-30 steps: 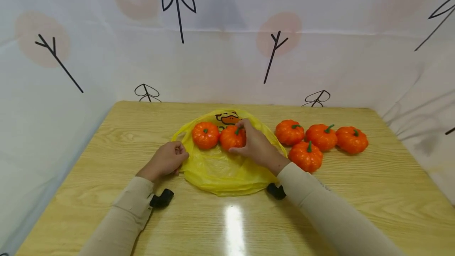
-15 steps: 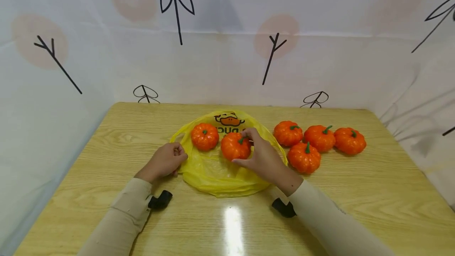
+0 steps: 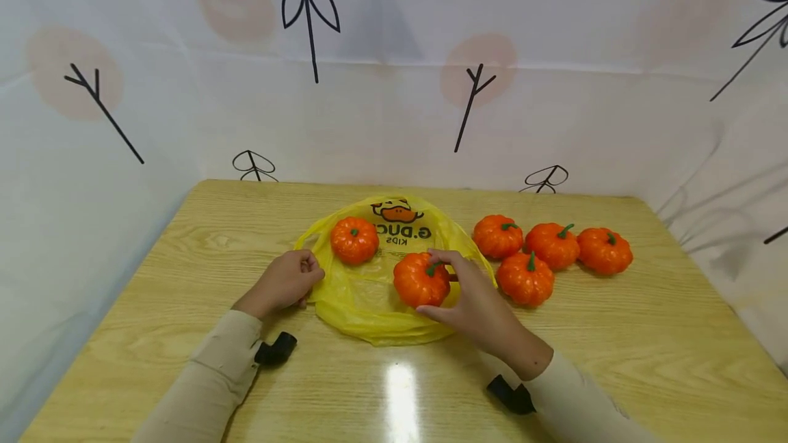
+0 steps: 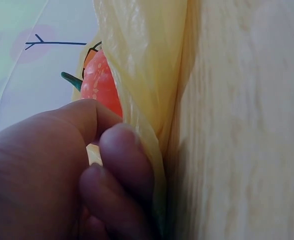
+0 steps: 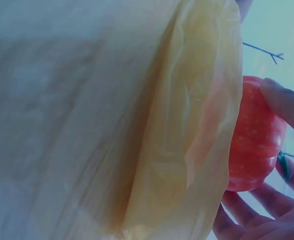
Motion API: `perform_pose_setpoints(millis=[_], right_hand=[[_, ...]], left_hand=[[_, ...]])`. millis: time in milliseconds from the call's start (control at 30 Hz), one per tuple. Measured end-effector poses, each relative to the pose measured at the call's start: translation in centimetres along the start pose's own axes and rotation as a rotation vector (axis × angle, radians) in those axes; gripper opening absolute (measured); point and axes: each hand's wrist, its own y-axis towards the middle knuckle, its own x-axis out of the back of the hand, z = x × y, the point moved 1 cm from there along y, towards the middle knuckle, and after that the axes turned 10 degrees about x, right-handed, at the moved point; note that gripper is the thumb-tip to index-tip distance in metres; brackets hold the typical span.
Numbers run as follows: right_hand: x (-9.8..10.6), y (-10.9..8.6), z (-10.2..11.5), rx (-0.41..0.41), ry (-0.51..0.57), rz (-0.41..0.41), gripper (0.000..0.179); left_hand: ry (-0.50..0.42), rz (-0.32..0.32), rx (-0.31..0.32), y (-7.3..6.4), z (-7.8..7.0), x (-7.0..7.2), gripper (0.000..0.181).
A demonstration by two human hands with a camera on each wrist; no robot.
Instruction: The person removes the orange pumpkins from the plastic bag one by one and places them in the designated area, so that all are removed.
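A yellow plastic bag (image 3: 369, 292) lies spread open on the table, a duck print and lettering on its inner side. My left hand (image 3: 288, 280) pinches the bag's left edge with curled fingers; the left wrist view shows the film (image 4: 147, 75) at those fingertips. In my right hand (image 3: 483, 306) is a small orange toy pumpkin (image 3: 421, 280) with a green stem, gripped between thumb and fingers over the bag's front right part. The right wrist view shows this pumpkin (image 5: 257, 135) behind the bag's raised rim. A second pumpkin (image 3: 354, 240) sits inside the bag at the back left.
To the right of the bag, several more orange pumpkins stand grouped: one at the back (image 3: 498, 236), one nearer me (image 3: 525, 279), others farther right (image 3: 605, 251). The wooden table (image 3: 615, 333) ends at a patterned cloth backdrop (image 3: 382, 122).
My right hand has drawn its pumpkin toward me and slightly right, away from the pumpkin at the back left, uncovering more of the bag's print. The left hand stays at the bag's edge.
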Motion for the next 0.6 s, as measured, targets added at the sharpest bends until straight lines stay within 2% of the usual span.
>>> perform_pose_setpoints(millis=[367, 600], right_hand=[[1.3, -2.0, -0.5, 0.069, -0.031, -0.125, 0.077], [2.7, -3.2, -1.1, 0.105, -0.040, -0.148, 0.081]], left_hand=[[-0.005, 0.009, 0.007, 0.1, 0.1, -0.2, 0.014], [-0.010, 0.003, 0.005, 0.0, 0.0, -0.2, 0.014]])
